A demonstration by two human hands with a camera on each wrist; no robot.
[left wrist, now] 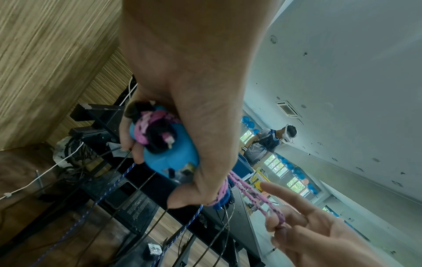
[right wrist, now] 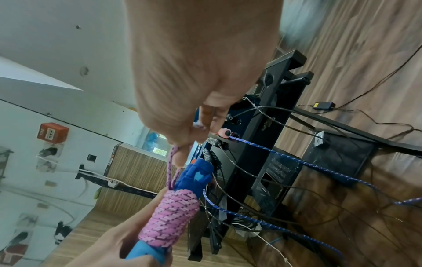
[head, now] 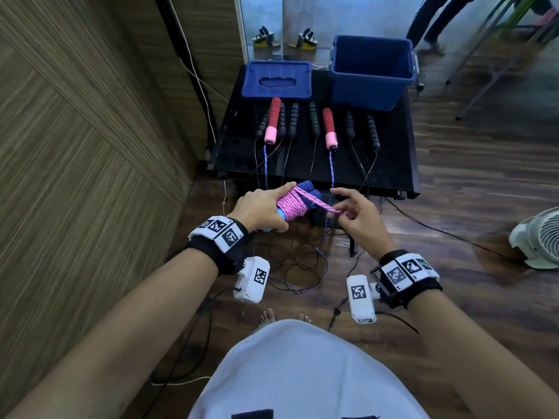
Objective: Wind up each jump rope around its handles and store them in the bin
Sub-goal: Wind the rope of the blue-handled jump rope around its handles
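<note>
Head view: I have my left hand (head: 260, 208) clamped round the blue handles (head: 305, 193) of the pink rope (head: 292, 204), index finger laid straight along the top of the coil; my right hand (head: 358, 216) pinches the last pink loop (head: 329, 209) between thumb and fingertips, the other fingers spread loose; both hands hang in the air just off the near edge of the table (head: 393, 164), over the floor.

From the right wrist I see the coil thick and tight round the paired handles, with only that short doubled end (right wrist: 171, 169) left free; I judge this rope nearly wound, the tuck or last turn being all that remains before it can go in.

The bin (head: 372, 71) stands open at the far right corner of the table, and what I can see of its inside holds nothing; the lid (head: 276, 80) lies at the far left corner beside it. So no rope is stored yet, as far as I can tell.

Left to do: the red-handled rope, its two handles (head: 273, 119) lying apart on the table and its blue cord (head: 265, 164) trailing over the near edge to the floor; also several black-handled ropes (head: 373, 131) laid in a row along the table, thin cords hanging down in a tangle; their exact count I cannot tell. Most of the job is ahead.
</note>
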